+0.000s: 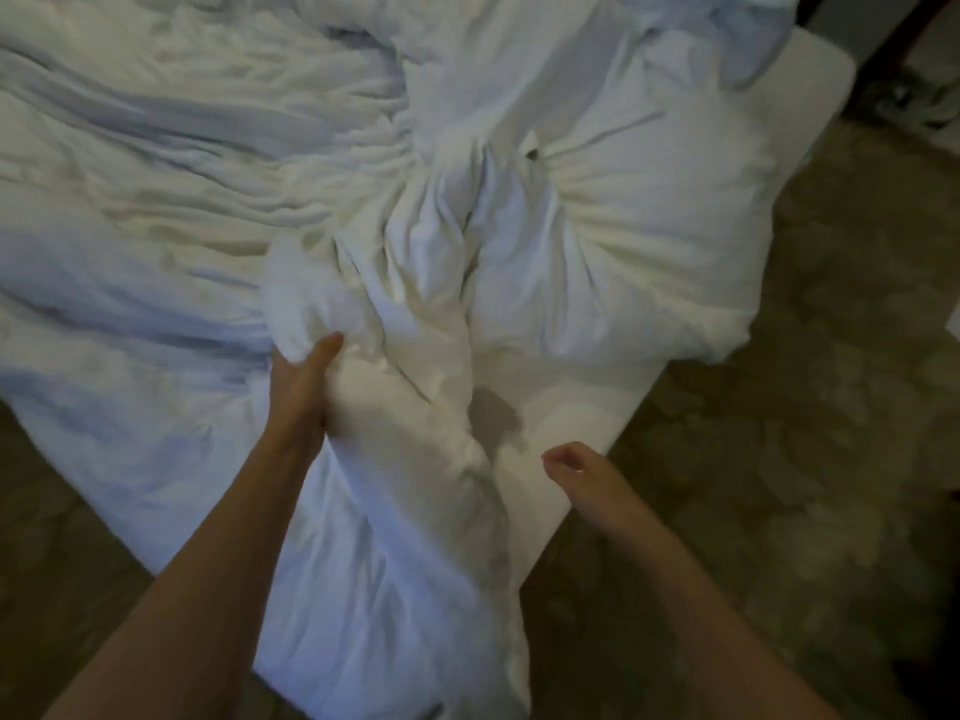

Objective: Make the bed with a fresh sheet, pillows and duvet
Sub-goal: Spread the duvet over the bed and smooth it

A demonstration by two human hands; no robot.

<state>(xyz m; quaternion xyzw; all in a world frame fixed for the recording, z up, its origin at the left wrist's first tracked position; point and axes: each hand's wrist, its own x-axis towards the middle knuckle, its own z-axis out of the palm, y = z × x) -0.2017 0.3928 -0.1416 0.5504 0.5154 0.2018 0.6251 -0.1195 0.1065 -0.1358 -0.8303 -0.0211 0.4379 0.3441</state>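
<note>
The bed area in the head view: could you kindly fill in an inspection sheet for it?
Surface: mattress, corner bare at upper right.
Job's things: white duvet, crumpled and bunched; pillow lying beside the bunch.
Clutter: nothing seen on the bed.
Grips: left hand grips a fold of duvet; right hand holds nothing, fingers loosely curled, over the bed's edge.
Cables: nothing seen.
Surroundings: patterned carpet; dark, unclear items at upper right.

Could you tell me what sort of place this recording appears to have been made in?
Most likely a bedroom, perhaps a hotel room. A bed is heaped with a rumpled white duvet, which the left hand grips; a plump pillow lies on it, and patterned carpet surrounds it.
</note>
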